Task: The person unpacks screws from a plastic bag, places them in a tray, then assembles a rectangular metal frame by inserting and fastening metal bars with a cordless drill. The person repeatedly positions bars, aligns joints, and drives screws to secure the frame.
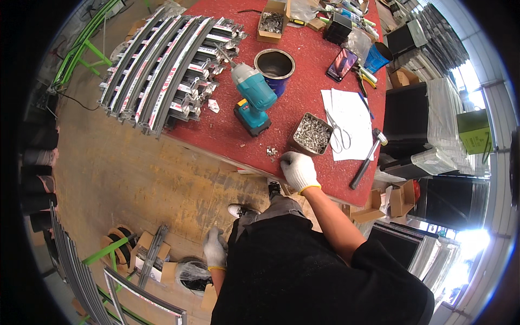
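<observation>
My right hand (pixel 299 170), in a white knit glove with a yellow cuff, rests closed at the near edge of the red table. Its curled fingers hide whatever they may hold. Just beyond it stands a square tin (pixel 312 135) full of small shiny metal pieces. A few loose metal pieces (pixel 272 151) lie on the table to its left. My left hand (pixel 215 249), also gloved, hangs low by my side, away from the table, fingers loosely extended and nothing visible in it. A teal cordless impact driver (pixel 253 96) stands left of the tin.
Curved metal profiles (pixel 162 70) are stacked at the table's left. A dark blue can (pixel 276 70), phone (pixel 342 64), scissors (pixel 339 135) on white paper (pixel 346 111), and hammer (pixel 368 160) lie further along. Cardboard boxes (pixel 402 199) sit right of the table (pixel 227 138).
</observation>
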`<action>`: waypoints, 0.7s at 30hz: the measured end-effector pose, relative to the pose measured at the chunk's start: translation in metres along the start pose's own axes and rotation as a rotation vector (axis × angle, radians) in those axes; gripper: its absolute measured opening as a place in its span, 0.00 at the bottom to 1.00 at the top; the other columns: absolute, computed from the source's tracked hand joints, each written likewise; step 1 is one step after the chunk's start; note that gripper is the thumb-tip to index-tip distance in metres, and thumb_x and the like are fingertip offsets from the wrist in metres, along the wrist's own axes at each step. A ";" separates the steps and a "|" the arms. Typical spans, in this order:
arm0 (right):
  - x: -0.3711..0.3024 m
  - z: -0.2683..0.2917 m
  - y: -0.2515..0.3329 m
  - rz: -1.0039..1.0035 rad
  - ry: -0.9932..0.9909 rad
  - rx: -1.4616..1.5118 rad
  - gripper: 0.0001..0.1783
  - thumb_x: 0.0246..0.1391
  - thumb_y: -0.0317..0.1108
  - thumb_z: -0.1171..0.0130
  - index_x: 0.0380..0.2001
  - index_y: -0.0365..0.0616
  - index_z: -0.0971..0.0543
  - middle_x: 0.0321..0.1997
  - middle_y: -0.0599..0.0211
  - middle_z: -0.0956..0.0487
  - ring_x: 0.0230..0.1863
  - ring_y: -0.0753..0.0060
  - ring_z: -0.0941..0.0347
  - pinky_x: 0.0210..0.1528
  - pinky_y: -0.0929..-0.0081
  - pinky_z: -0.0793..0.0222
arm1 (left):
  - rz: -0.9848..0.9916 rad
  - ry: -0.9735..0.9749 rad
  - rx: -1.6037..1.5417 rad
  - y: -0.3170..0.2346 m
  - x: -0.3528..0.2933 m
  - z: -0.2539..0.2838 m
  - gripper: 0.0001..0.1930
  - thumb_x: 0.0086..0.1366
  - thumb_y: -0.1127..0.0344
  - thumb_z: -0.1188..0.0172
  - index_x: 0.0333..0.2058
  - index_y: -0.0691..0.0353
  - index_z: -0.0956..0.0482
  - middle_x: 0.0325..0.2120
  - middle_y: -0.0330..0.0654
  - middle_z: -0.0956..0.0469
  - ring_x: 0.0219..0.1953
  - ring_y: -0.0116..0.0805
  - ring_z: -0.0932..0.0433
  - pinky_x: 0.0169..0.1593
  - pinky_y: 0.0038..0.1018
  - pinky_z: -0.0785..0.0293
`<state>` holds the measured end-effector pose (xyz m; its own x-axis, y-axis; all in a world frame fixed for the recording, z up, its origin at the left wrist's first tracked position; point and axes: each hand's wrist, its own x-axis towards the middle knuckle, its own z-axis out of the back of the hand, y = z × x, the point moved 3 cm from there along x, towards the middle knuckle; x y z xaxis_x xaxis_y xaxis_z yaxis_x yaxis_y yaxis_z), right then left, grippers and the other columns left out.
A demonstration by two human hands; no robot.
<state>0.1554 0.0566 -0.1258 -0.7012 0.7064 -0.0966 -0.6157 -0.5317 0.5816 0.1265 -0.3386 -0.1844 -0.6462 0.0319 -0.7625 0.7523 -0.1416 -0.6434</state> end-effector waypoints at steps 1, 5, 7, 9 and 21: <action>-0.001 -0.003 0.002 -0.019 0.009 0.004 0.11 0.58 0.38 0.34 0.38 0.45 0.10 0.38 0.45 0.13 0.43 0.40 0.15 0.48 0.51 0.19 | 0.015 -0.007 0.012 0.000 0.001 0.001 0.21 0.77 0.49 0.42 0.36 0.63 0.22 0.13 0.31 0.37 0.12 0.25 0.41 0.17 0.27 0.49; 0.002 -0.017 0.016 0.005 0.002 -0.067 0.13 0.59 0.42 0.34 0.37 0.44 0.10 0.36 0.45 0.13 0.42 0.38 0.15 0.48 0.46 0.20 | 0.006 -0.007 -0.012 0.001 0.005 0.007 0.19 0.77 0.49 0.42 0.33 0.59 0.23 0.13 0.29 0.39 0.12 0.23 0.42 0.17 0.26 0.49; 0.003 -0.027 0.020 0.022 -0.020 -0.185 0.12 0.61 0.41 0.36 0.35 0.44 0.13 0.34 0.45 0.15 0.38 0.37 0.16 0.45 0.44 0.20 | 0.032 0.015 -0.053 0.002 0.007 0.007 0.20 0.77 0.48 0.41 0.32 0.57 0.25 0.13 0.28 0.40 0.12 0.23 0.43 0.17 0.26 0.50; 0.004 -0.034 0.020 0.020 -0.034 -0.224 0.11 0.61 0.40 0.37 0.36 0.43 0.15 0.34 0.46 0.16 0.38 0.38 0.16 0.44 0.44 0.20 | 0.017 0.025 -0.034 0.001 0.007 0.007 0.19 0.77 0.49 0.42 0.32 0.58 0.25 0.12 0.30 0.40 0.11 0.24 0.43 0.16 0.28 0.49; -0.050 -0.010 0.089 0.117 0.287 0.324 0.13 0.59 0.38 0.35 0.41 0.39 0.15 0.36 0.47 0.13 0.39 0.43 0.13 0.45 0.53 0.18 | -0.064 0.041 -0.059 -0.045 -0.023 0.001 0.17 0.75 0.54 0.40 0.34 0.62 0.23 0.13 0.30 0.39 0.12 0.24 0.42 0.17 0.27 0.49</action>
<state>0.1321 -0.0306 -0.0769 -0.8589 0.4678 -0.2085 -0.4139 -0.3943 0.8205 0.1073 -0.3337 -0.1373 -0.6884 0.0793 -0.7210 0.7166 -0.0795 -0.6930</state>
